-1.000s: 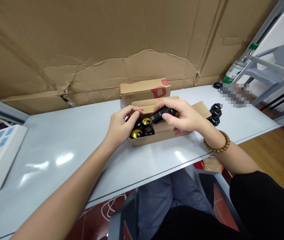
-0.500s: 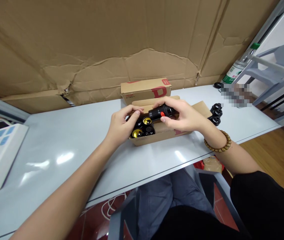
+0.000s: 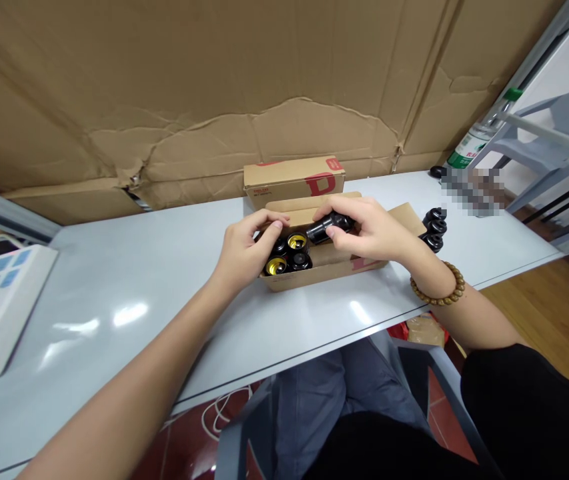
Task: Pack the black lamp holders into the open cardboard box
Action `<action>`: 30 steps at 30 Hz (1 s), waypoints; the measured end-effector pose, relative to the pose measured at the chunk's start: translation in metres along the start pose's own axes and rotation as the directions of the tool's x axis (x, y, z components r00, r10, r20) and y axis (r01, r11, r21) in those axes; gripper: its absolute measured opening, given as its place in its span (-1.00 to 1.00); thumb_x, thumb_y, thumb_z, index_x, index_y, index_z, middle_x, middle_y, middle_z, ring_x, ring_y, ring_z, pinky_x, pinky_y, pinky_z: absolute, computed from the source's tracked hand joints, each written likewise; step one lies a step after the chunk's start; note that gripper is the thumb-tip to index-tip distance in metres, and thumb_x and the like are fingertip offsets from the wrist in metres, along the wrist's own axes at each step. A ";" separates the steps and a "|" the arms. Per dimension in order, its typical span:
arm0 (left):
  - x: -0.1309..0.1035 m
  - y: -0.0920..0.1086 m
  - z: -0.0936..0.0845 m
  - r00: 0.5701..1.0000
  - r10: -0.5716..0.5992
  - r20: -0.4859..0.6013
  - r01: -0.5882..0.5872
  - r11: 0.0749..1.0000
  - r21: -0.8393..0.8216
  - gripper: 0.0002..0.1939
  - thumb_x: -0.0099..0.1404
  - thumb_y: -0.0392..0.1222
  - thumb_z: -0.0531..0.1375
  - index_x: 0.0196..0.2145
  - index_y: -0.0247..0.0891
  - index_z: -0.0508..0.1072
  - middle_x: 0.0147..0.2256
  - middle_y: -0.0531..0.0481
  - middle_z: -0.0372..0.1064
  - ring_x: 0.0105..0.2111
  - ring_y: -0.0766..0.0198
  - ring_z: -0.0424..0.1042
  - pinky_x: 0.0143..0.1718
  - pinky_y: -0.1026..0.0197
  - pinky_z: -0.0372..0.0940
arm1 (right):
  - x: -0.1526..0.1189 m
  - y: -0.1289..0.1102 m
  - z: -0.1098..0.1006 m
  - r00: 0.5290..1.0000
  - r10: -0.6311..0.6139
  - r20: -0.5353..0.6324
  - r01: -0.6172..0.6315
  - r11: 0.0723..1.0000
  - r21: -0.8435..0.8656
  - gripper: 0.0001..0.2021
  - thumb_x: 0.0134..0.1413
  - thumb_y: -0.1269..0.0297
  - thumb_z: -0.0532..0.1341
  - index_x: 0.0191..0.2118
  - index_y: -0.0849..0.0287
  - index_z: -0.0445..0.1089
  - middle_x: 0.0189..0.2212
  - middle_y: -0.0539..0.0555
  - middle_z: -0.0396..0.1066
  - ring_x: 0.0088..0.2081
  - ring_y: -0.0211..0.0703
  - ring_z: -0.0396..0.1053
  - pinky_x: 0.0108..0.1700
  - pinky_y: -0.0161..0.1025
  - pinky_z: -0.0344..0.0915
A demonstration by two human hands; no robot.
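An open cardboard box [image 3: 314,277] lies lengthwise in front of me, holding several black cylindrical parts [image 3: 300,261] upright at its left end. Two of these show gold-coloured insides. My left hand [image 3: 249,248] is curled over the box's left end, its thumb and fingers close together beside the parts. Over the middle of the box, my right hand [image 3: 364,230] grips another black cylindrical part [image 3: 320,231] between thumb and fingers. That part is tilted, its narrower end pointing left and slightly down, near the standing ones. The palm covers its far end.
Behind the open box stands a closed cardboard box [image 3: 289,179] with red print. More black parts [image 3: 434,230] are on the table [image 3: 164,320] at the right. A green-capped bottle [image 3: 484,130] stands at the back right, and a white device [image 3: 9,300] sits at the left.
The black part in my right hand has turned, so its red mark no longer shows, and its left end has shifted slightly right and down. My left hand stays nearly still.
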State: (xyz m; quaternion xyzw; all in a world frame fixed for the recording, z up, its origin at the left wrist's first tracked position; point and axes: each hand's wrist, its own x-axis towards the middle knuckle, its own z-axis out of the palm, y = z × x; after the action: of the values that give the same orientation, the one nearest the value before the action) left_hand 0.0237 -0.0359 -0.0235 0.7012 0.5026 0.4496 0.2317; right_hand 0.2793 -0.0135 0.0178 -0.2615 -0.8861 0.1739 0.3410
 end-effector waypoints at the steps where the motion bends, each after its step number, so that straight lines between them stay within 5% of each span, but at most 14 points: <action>1: 0.000 0.000 0.000 1.000 -0.001 0.001 0.001 1.000 0.002 -0.74 0.40 0.02 0.17 -0.23 -0.16 0.58 -0.04 -0.09 0.66 -0.02 -0.02 0.60 0.11 -0.03 0.45 | 0.000 0.000 -0.002 0.999 0.035 0.011 -0.035 0.999 -0.019 -0.77 0.29 0.19 0.20 -0.03 0.16 0.46 -0.25 0.06 0.54 -0.24 -0.09 0.43 -0.13 -0.16 0.26; 8: 0.001 0.000 0.001 1.000 -0.003 -0.003 0.003 1.000 0.005 -0.74 0.40 0.02 0.16 -0.25 -0.16 0.56 -0.01 -0.08 0.66 0.03 -0.02 0.59 0.14 -0.02 0.45 | 0.001 0.002 -0.019 0.952 0.241 0.187 -0.215 0.965 -0.148 -0.68 0.22 0.07 0.39 -0.02 0.11 0.42 -0.30 0.04 0.52 -0.31 -0.09 0.39 -0.23 -0.19 0.23; 13: 0.002 0.000 0.001 1.000 0.019 -0.006 -0.019 1.000 0.009 -0.73 0.41 0.02 0.14 -0.25 -0.16 0.55 -0.01 -0.09 0.66 0.05 -0.02 0.59 0.16 -0.02 0.45 | 0.005 0.002 -0.010 0.841 0.339 0.422 -0.273 0.939 -0.209 -0.76 0.24 0.24 0.38 -0.01 0.13 0.48 -0.30 0.04 0.58 -0.46 -0.22 0.42 -0.32 -0.24 0.25; 16: 0.002 0.000 0.002 0.999 0.033 -0.006 -0.033 0.999 0.014 -0.73 0.42 0.00 0.14 -0.24 -0.17 0.56 -0.02 -0.09 0.66 0.05 -0.02 0.60 0.15 -0.02 0.45 | 0.009 -0.001 -0.001 0.817 0.380 0.434 -0.282 0.919 -0.275 -0.75 0.23 0.34 0.34 0.01 0.14 0.47 -0.32 0.04 0.57 -0.59 -0.29 0.34 -0.43 -0.26 0.18; 22: 0.001 0.000 0.002 1.000 0.030 -0.007 -0.030 1.000 0.007 -0.75 0.42 -0.01 0.14 -0.25 -0.16 0.56 -0.02 -0.08 0.66 0.04 -0.02 0.59 0.14 -0.01 0.45 | 0.014 -0.011 0.008 0.857 0.321 0.403 -0.177 0.918 -0.356 -0.60 0.23 0.48 0.23 0.17 0.17 0.46 -0.33 0.09 0.58 -0.56 -0.27 0.31 -0.45 -0.25 0.11; 30: 0.002 -0.001 0.002 0.999 0.039 -0.007 -0.039 0.999 0.000 -0.74 0.42 0.00 0.14 -0.25 -0.16 0.56 -0.02 -0.09 0.66 0.02 -0.03 0.60 0.14 -0.02 0.45 | 0.012 -0.007 0.006 0.811 0.417 0.410 -0.263 0.886 -0.382 -0.64 0.28 0.33 0.27 0.15 0.10 0.32 -0.29 0.08 0.56 -0.63 -0.30 0.25 -0.56 -0.26 0.03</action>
State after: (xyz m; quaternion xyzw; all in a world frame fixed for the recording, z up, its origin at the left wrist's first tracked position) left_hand 0.0247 -0.0336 -0.0244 0.7090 0.4898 0.4566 0.2211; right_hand 0.2650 -0.0125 0.0235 -0.4157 -0.8962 0.1524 0.0279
